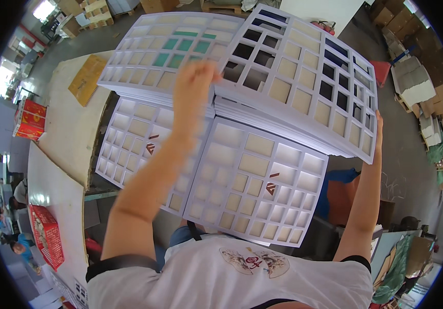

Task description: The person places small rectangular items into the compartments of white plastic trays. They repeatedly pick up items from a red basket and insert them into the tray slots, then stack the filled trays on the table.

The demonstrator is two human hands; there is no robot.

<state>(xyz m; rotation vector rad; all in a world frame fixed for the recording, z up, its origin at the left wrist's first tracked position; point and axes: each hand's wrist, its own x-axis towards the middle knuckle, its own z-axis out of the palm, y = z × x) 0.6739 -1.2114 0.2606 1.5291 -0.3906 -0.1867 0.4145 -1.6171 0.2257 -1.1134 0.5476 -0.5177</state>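
Observation:
A large white grid panel (311, 50), with dark openings in some cells and beige backing in others, lies tilted on a stack at the back right. My right hand (379, 122) grips its right edge; most of the fingers are hidden. My left hand (197, 77) is raised by the panel's left edge, smeared by motion, so its fingers do not show clearly. Beneath that hand, another white grid panel (129, 59) with some green cells tops the back left stack. Nearer to me are a front right grid panel (226, 193) and a front left grid panel (138, 110), each bearing a brown emblem.
On the left stands a pale worktable (67, 139) with a yellow notebook (86, 80) on it. A red box (30, 119) and a red plastic basket (47, 237) are farther left. Stacked cartons (440, 67) and pallets line the right side. A blue cloth or bag (335, 185) lies by my right arm.

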